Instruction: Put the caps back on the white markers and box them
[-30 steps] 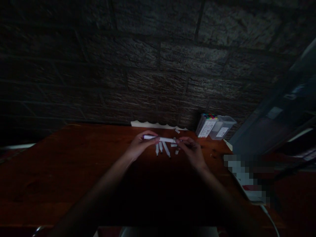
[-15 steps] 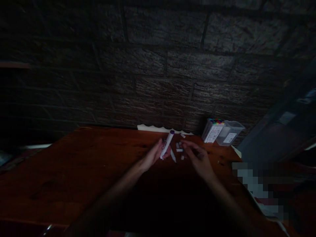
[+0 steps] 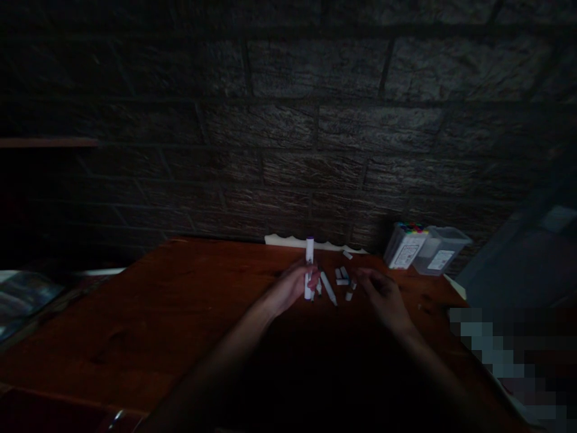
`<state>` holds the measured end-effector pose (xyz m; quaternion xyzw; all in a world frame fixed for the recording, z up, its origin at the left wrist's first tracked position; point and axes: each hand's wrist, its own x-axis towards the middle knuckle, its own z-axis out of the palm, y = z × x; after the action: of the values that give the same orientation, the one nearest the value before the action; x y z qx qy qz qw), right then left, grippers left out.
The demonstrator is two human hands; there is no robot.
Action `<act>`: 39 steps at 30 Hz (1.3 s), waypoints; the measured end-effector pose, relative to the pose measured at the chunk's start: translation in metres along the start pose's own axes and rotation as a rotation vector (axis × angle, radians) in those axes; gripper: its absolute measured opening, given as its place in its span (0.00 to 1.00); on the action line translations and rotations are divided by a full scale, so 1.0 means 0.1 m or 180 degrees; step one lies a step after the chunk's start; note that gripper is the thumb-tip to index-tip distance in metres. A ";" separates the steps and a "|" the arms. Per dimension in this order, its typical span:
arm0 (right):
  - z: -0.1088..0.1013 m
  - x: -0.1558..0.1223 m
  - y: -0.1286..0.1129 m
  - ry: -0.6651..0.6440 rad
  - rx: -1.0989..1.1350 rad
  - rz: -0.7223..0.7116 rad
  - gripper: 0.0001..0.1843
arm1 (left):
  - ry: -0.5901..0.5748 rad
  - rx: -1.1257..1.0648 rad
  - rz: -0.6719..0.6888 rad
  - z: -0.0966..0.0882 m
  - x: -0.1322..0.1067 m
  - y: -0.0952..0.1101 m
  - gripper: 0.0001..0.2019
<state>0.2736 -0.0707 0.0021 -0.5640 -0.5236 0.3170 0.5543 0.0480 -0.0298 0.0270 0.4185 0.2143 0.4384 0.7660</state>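
Note:
My left hand (image 3: 297, 284) is closed around a white marker (image 3: 309, 249) with a purple end, held upright above the table. Beside that hand, an uncapped marker (image 3: 329, 288) lies with its tip towards me, and more marker tips show just below my fingers. My right hand (image 3: 381, 294) hovers over the table at the right, fingers loosely bent and somewhat apart, apparently holding nothing. Just under its fingertips is a small pale marker cap (image 3: 353, 284). Several other caps (image 3: 342, 281) lie scattered to the left of it, one cap (image 3: 347, 255) farther back.
A clear case packed with coloured markers (image 3: 407, 248) stands at the back right beside a clear plastic box (image 3: 439, 252). A white wavy-edged strip (image 3: 288, 242) runs along the dark brick wall (image 3: 288, 120). The wooden table (image 3: 180, 313) is dimly lit.
The marker in my left hand has turned from slanted to upright. My right hand has drawn slightly away from the caps, and another cap shows below its fingertips. The view has shifted left.

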 end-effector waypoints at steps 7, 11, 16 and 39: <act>0.03 -0.03 0.02 -0.0109 -0.0303 -0.0421 0.23 | 0.0228 0.0018 -0.0369 -0.07 0.00 0.20 0.37; 0.05 -0.04 -0.01 -0.0076 -0.0466 -0.0642 0.17 | 0.0282 0.0169 -0.0285 -0.07 0.01 0.23 0.36; 0.05 -0.06 -0.05 -0.0099 -0.0643 -0.0759 0.16 | 0.0338 0.0433 -0.0129 -0.05 0.02 0.23 0.37; -0.09 -0.04 -0.28 -0.0399 0.0163 -0.0532 0.21 | -0.0486 0.3202 0.0495 0.00 -0.03 -0.08 0.22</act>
<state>0.2744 -0.0815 0.0295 -0.4832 -0.5941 0.3176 0.5592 0.0498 -0.0347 0.0200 0.7807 0.3105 0.3049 0.4485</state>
